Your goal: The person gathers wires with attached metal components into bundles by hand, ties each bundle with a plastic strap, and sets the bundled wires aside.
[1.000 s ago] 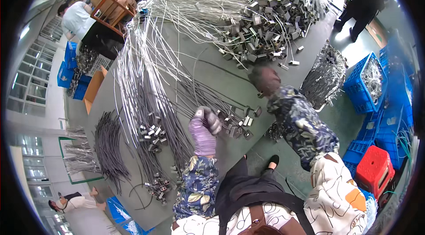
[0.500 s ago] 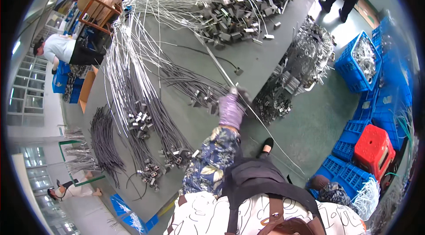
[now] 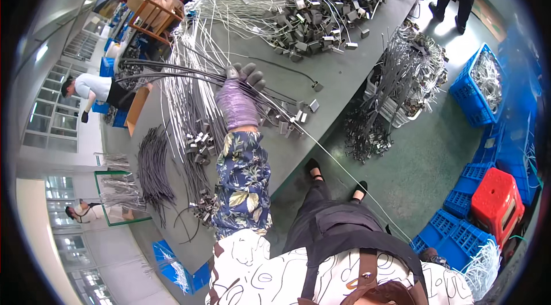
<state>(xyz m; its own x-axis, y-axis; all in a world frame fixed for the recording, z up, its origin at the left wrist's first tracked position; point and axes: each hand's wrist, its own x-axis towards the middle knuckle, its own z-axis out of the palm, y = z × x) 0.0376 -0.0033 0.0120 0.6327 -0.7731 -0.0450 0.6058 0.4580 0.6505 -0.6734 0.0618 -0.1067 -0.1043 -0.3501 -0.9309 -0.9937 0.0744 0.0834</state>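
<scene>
Gloved left hand [image 3: 240, 95] | closed | gripping grey cable bundle [image 3: 172, 72]

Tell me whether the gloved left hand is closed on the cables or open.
Closed: the left hand has its fingers curled around a bundle of dark cables above the table.

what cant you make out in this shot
- Right hand: not in the head view at all.
- Left hand: its knit glove hides the fingers' grip on the grey cables.
- Metal end pieces piled on the table: too small to tell their shape.
</scene>
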